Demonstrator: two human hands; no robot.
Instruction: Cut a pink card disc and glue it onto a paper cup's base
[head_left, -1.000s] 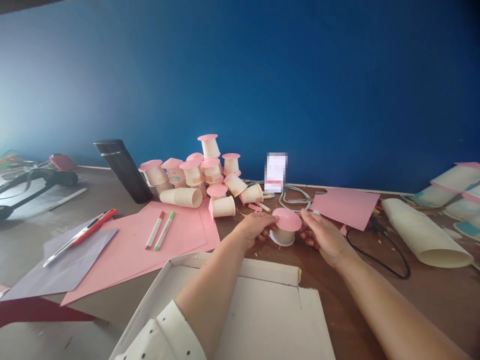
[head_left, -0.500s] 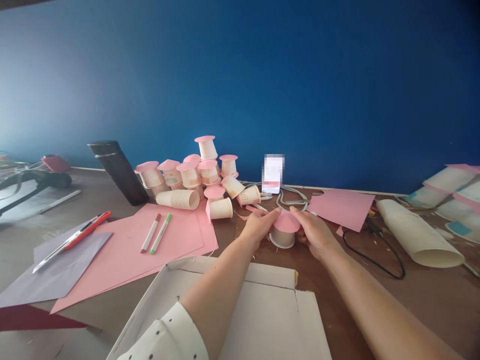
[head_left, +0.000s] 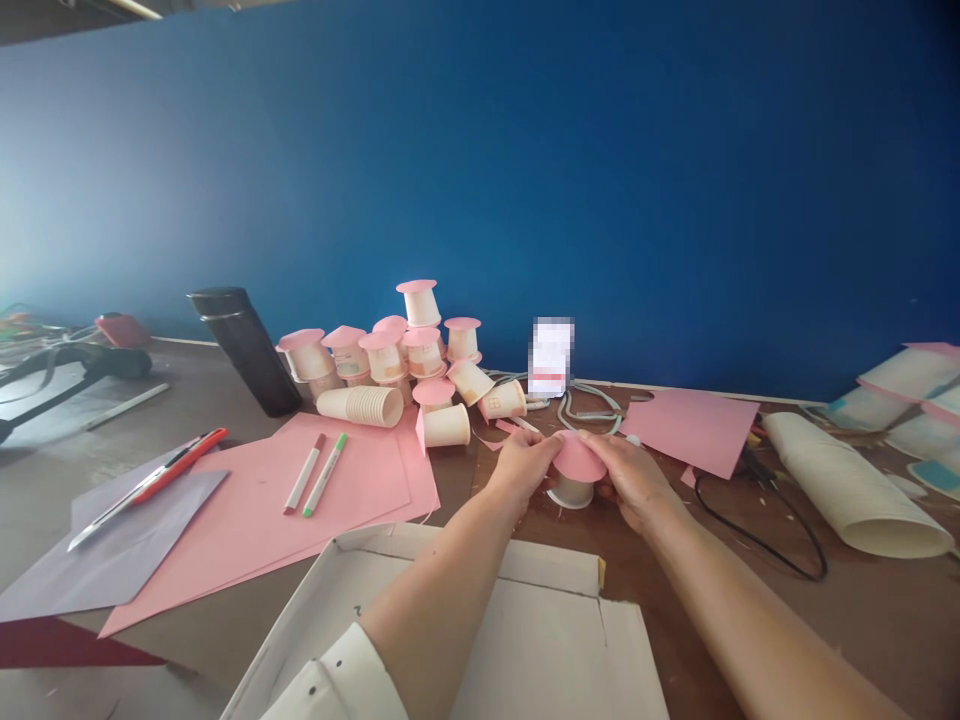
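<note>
An upside-down white paper cup stands on the brown table, topped by a pink paper disc that slopes down towards me. From the left, my left hand grips the disc's edge, its thumb on the far part. My right hand does the same from the right, and the two thumbs nearly meet. Both hands' other fingers curl down beside the cup, partly hidden. Behind my left hand lie paper cups, one with a drawn window, and a bare white one on its side.
Pink-topped cups are stacked by the blue wall. Left are a black bottle, nested cups, two markers, pink sheets and a red utility knife. A white cardboard piece lies nearest; a paper roll is right.
My thumbs have come slightly closer together on the disc, which tilts more towards me. The whole scene sits a little lower and further right in view.
</note>
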